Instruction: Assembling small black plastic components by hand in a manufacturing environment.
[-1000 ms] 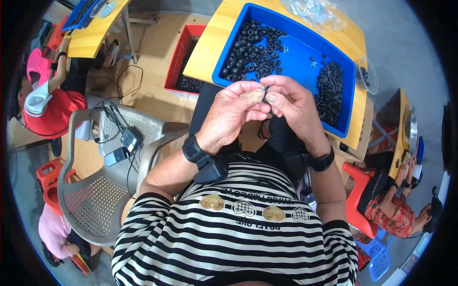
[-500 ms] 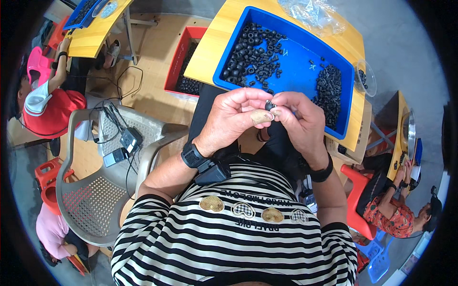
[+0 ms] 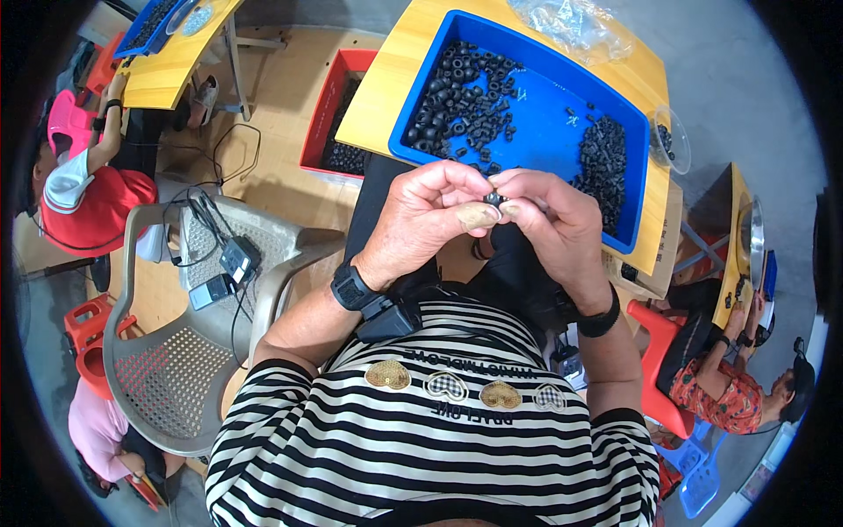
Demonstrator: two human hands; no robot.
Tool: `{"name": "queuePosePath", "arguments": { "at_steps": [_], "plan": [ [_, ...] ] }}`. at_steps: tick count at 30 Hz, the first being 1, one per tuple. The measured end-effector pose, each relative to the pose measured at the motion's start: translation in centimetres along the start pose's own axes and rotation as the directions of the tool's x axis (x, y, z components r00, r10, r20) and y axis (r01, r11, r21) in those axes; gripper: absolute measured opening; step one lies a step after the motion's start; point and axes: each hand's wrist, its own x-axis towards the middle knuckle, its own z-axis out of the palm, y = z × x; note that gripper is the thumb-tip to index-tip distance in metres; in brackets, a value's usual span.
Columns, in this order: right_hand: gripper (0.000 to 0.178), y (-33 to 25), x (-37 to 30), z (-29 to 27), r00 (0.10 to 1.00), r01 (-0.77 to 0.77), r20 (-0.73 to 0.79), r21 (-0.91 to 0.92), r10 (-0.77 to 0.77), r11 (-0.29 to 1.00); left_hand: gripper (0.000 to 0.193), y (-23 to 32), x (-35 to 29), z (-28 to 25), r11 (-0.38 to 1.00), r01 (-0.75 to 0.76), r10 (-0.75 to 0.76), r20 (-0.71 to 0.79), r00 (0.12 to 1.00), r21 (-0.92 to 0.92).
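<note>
My left hand (image 3: 428,220) and my right hand (image 3: 553,230) meet in front of my chest, fingertips pinched together on one small black ring part (image 3: 493,198). Both hands hover just below the near edge of a blue tray (image 3: 544,136) on a yellow table (image 3: 386,88). The tray holds several black ring parts in a pile at its left (image 3: 461,110) and another pile at its right (image 3: 601,162). Each of my wrists wears a black band.
A red bin (image 3: 338,119) of black parts sits on the floor left of the table. A grey plastic chair (image 3: 189,334) with cables and adapters stands at my left. A clear cup (image 3: 672,140) and a plastic bag (image 3: 571,22) lie by the tray. Other people sit at nearby tables left and right.
My hands have stayed together on the small part, shifting slightly lower and turning it between the fingertips.
</note>
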Motion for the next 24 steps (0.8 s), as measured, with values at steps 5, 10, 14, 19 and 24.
{"name": "queuePosePath", "arguments": {
  "at_steps": [5,10,14,19,24],
  "plan": [
    [0.011,-0.8,0.2,-0.4,0.999,-0.035,0.021,-0.118,0.038,0.992,0.016,-0.7,0.1,-0.2,0.999,-0.040,0.040,0.008,0.999,0.013],
    [0.011,-0.6,0.7,-0.3,0.994,0.108,0.051,-0.298,-0.097,0.949,0.020,-0.2,0.2,0.5,0.997,-0.077,0.078,-0.040,0.996,0.017],
    [0.011,-0.7,0.8,-0.8,0.989,0.147,0.041,-0.323,-0.141,0.935,0.025,-0.3,0.3,-0.3,0.994,-0.066,0.068,-0.023,0.997,0.091],
    [0.010,-2.7,1.6,-1.9,0.994,0.078,0.106,-0.428,-0.036,0.900,0.031,-0.2,0.2,-0.6,0.999,-0.029,0.030,-0.030,0.999,0.040],
    [0.010,-2.3,1.9,-2.1,0.961,0.239,0.243,-0.494,-0.132,0.836,0.031,-0.3,0.3,-0.5,0.987,-0.037,0.044,-0.044,0.998,0.154]
  ]
}}
